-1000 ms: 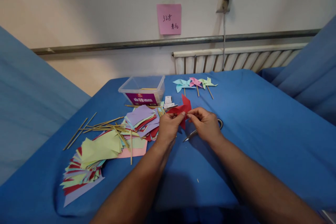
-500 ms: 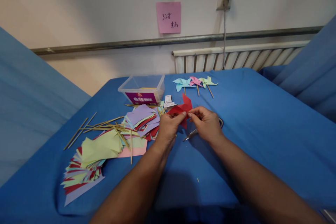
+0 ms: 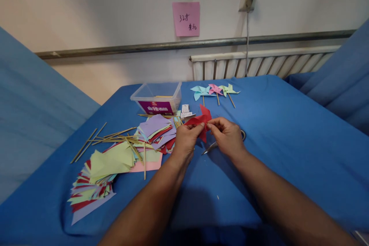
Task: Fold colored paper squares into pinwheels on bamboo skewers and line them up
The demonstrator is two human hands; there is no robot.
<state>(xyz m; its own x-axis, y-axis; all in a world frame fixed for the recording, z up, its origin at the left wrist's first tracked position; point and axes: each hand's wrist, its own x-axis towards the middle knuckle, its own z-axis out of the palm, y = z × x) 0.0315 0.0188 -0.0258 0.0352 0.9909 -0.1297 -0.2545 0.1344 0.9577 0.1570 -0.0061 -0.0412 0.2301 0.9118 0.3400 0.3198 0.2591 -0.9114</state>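
A red paper pinwheel point(image 3: 205, 114) with folded blades is held up above the table in my left hand point(image 3: 186, 136), whose thumb and fingers are closed on it. My right hand point(image 3: 226, 134) pinches close to the pinwheel's middle, thumb and forefinger together; whatever lies between those fingertips is too small to make out. Partly hidden under my right hand is a pair of scissors point(image 3: 209, 148), its blades pointing left. Farther back lie three finished pinwheels on sticks: a light blue one point(image 3: 201, 92), a pink one point(image 3: 215, 89) and a light green one point(image 3: 229, 89).
To the left are piles of coloured paper point(image 3: 112, 161), more paper sheets point(image 3: 155, 127) and loose wooden sticks point(image 3: 115, 138). A clear plastic box point(image 3: 157, 102) with sticks inside stands at the back, beside small white boxes point(image 3: 186, 110). Blue cloth point(image 3: 288, 130) covers the table.
The view has shifted very slightly. Both hands stay closed at the red pinwheel in almost the same pose.
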